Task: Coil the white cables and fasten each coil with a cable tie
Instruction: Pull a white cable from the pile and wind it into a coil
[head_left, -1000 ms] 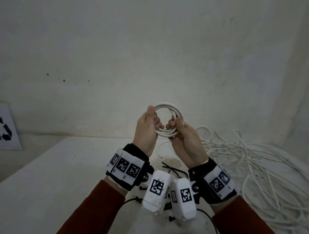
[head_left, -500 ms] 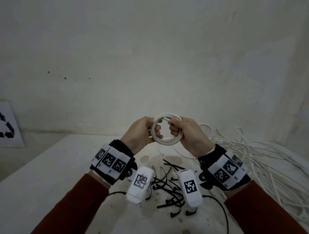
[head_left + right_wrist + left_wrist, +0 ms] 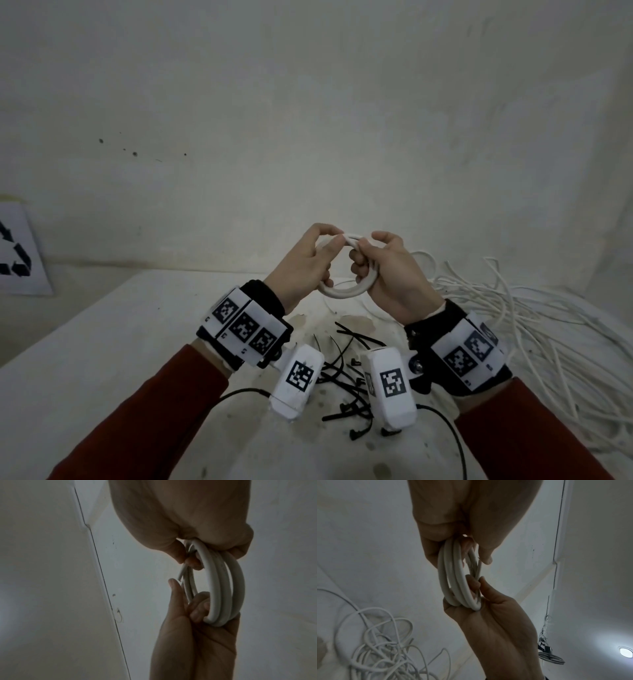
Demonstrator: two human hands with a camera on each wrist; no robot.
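A small white cable coil [image 3: 342, 293] of several loops hangs in the air above the table, held between both hands. My left hand [image 3: 325, 246] grips its left side, thumb and fingers curled round the loops. My right hand [image 3: 366, 253] grips the right side, fingers hooked through the ring. In the left wrist view the coil [image 3: 453, 574] shows edge-on between the left hand [image 3: 471, 550] above and the right hand [image 3: 479, 595] below. The right wrist view shows the coil [image 3: 221, 581] with a loose cable end [image 3: 181, 573] sticking out beside it. Black cable ties [image 3: 342, 370] lie on the table below my wrists.
A big tangle of loose white cables [image 3: 531, 335] covers the right side of the white table [image 3: 120, 359]. The wall [image 3: 308, 120] stands close behind. A recycling sign [image 3: 17, 257] leans at the far left.
The coil faced me upright; now it is lower and tilted back. Both hands have shifted their hold, ending on opposite sides of the ring.
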